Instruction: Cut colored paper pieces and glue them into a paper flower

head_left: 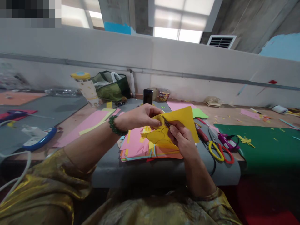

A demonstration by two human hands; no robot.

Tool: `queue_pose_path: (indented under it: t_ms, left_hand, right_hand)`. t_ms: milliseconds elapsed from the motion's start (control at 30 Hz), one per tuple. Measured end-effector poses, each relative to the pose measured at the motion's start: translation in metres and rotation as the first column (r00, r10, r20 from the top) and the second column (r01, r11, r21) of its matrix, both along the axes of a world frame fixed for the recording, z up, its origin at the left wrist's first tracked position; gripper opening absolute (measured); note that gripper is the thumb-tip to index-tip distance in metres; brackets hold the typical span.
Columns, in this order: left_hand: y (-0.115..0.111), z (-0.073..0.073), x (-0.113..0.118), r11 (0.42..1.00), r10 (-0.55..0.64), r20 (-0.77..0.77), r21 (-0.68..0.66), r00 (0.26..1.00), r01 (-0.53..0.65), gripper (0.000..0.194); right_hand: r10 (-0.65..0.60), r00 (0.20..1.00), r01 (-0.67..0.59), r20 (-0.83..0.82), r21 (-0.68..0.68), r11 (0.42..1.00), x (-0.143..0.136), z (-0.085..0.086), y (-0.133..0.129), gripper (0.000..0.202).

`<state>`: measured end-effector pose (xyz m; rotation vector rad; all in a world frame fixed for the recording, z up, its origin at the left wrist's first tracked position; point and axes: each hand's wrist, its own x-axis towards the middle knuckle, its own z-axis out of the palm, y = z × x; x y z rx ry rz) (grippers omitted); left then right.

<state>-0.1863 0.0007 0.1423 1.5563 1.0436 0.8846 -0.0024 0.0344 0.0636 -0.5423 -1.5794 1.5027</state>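
Note:
My left hand pinches the edge of a yellow paper sheet, and a green bead bracelet circles that wrist. Several round outlines are drawn on the sheet. Fingers closed, my right hand grips small scissors whose dark blades lie at the paper beside my left thumb; their handles are hidden in the palm. Below both hands lies a stack of coloured paper, mostly pink on top, with yellow scraps on it.
Right of the stack lie scissors with yellow and red handles and a purple tool. A green mat bears a yellow paper flower. A phone, a tumbler and a green bag stand behind; a blue device lies left.

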Motion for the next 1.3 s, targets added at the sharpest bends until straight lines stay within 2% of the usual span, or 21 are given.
queue_pose_path:
  t_ms: [167,333,567,767,1133,1300]
  left_hand:
    - [0.003,-0.002,-0.004,1.0,-0.015,-0.003,-0.006,1.0,0.015,0.014]
    - [0.007,-0.005,-0.01,0.999,-0.034,-0.071,0.016,0.997,0.035,0.019]
    - [0.006,-0.002,-0.009,0.997,-0.012,-0.18,0.067,0.984,0.024,0.018]
    - [0.007,-0.002,-0.008,0.999,-0.014,-0.181,0.049,0.983,0.023,0.02]
    - [0.009,0.001,-0.006,0.999,-0.013,-0.21,0.039,0.978,0.022,0.015]
    - [0.013,0.002,-0.005,0.999,-0.02,-0.282,0.032,0.959,0.03,0.022]
  right_hand:
    - [-0.009,1.0,0.009,0.019,0.012,1.0,-0.002,-0.003,0.003,0.045]
    - [0.013,0.998,-0.015,0.055,0.045,0.999,-0.002,-0.002,0.004,0.046]
    - [0.022,0.998,-0.022,0.052,0.007,1.0,-0.004,0.005,0.001,0.049]
    - [0.012,0.999,-0.011,0.053,-0.007,1.0,-0.006,0.006,0.001,0.051]
    - [0.012,0.999,-0.011,0.051,-0.024,1.0,-0.005,0.002,0.004,0.048]
    - [0.015,0.998,-0.017,0.061,0.04,0.999,-0.004,0.003,0.006,0.038]
